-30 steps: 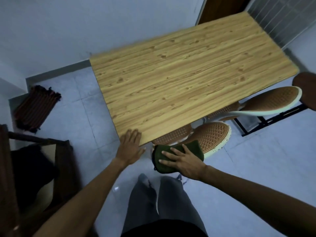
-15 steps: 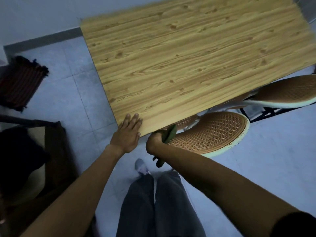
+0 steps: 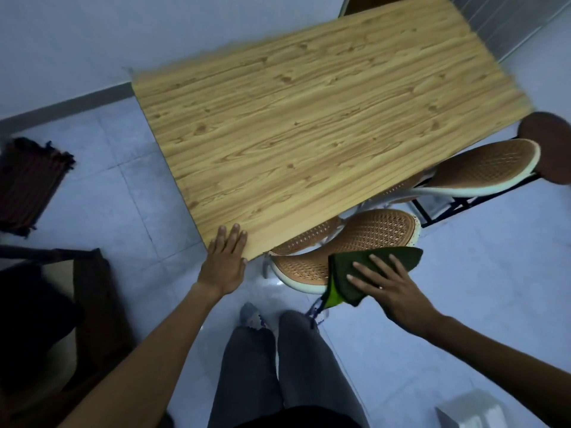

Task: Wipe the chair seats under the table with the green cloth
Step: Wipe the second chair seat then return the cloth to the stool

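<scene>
A wooden table (image 3: 278,128) fills the upper middle of the view. Brown woven chair seats with white rims poke out from under its near edge: the nearest seat (image 3: 304,268), one behind it (image 3: 375,231) and a further one (image 3: 485,168) to the right. My right hand (image 3: 386,284) lies flat, fingers spread, on the dark green cloth (image 3: 401,257), pressing it onto the nearest seat's right side. One corner of the cloth shows bright green. My left hand (image 3: 227,261) rests palm down on the table's near corner, holding nothing.
A dark round stool (image 3: 547,146) stands at the far right. A striped mat (image 3: 27,183) lies on the tiled floor at left, and a dark wooden chair (image 3: 61,304) stands lower left. My legs are below the seats. A pale box (image 3: 482,412) sits bottom right.
My right hand came out from under the table edge and moved right, now flat on the spread cloth over the seat. My left hand stayed on the table corner. The view shifted.
</scene>
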`<state>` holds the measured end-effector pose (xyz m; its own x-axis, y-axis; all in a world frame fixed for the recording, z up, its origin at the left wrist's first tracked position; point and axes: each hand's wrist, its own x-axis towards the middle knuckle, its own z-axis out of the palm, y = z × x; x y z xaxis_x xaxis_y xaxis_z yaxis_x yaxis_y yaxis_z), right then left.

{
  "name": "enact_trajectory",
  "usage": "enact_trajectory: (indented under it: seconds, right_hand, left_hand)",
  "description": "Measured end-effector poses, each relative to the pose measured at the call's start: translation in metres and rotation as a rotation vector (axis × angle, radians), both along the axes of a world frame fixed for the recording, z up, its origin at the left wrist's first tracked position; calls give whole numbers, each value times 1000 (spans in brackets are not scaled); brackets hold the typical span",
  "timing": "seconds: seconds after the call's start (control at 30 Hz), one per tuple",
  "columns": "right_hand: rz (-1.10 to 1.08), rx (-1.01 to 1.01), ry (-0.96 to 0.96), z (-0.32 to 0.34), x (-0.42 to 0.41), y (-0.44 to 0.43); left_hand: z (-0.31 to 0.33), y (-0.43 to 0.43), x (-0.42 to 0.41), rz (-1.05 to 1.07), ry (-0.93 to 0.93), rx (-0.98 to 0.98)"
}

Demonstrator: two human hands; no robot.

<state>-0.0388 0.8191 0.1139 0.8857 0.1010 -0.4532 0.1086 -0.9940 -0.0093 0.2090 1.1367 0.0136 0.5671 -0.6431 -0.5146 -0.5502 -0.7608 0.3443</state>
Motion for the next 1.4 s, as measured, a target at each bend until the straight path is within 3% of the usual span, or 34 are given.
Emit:
enact_trajectory:
  seconds: [0.2, 0.4, 0.47, 0.67, 0.83, 0.93, 1.03, 1.13, 1.27, 1.4]
  right_hand:
    - [95, 93, -61, -16, 35, 74]
    - [17, -50, 292, -34, 124, 176]
    - [4, -99, 314, -37, 140, 182]
    - [5, 159, -54, -34, 72, 122]
    - [-194, 83, -208, -20, 0, 45]
    - [-382, -22, -229, -7, -17, 25]
    - [-852, 18, -342, 2, -14, 60]
    - [-1210, 288, -301, -7, 16, 103]
    - [-1341, 314, -353, -30, 42, 91]
    - [-1259, 306, -423, -41, 35, 41]
  left_hand:
    - [0, -2, -1, 11, 5, 23]
    - [-6, -2, 1, 5, 12, 22]
    - [-6, -1, 4, 22, 38, -4]
    - [-3, -11, 5, 112, 86, 43]
    - [18, -34, 1, 274, 172, 85]
    - [41, -59, -26, 237, 137, -12]
    - [52, -93, -78, 118, 249, -152]
    - [49, -121, -115, 97, 204, -223]
    - [45, -136, -126, 256, 107, -178]
    - [47, -143, -130, 305, -14, -82]
